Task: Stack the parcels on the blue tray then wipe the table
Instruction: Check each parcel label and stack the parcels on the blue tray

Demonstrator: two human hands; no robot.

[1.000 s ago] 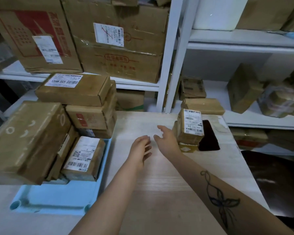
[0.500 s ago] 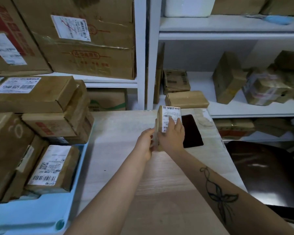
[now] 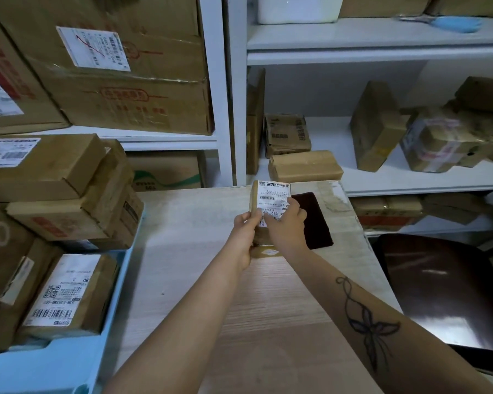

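A small brown parcel (image 3: 269, 194) with a white label stands on the wooden table (image 3: 199, 245), on top of another small parcel (image 3: 265, 252). My left hand (image 3: 244, 233) grips its left side. My right hand (image 3: 286, 223) grips its right side, fingers over the label. A dark cloth (image 3: 313, 220) lies flat just right of them. The blue tray (image 3: 54, 368) at the left holds several stacked brown parcels, including one with a barcode label (image 3: 66, 291).
White shelves (image 3: 382, 177) behind the table hold more cardboard boxes. A dark brown chair seat (image 3: 444, 291) sits right of the table. Large cartons (image 3: 125, 66) fill the upper left shelf.
Both hands reached forward from the open table and closed around the small labelled parcel. The view shifted right, so the tray sits further left.
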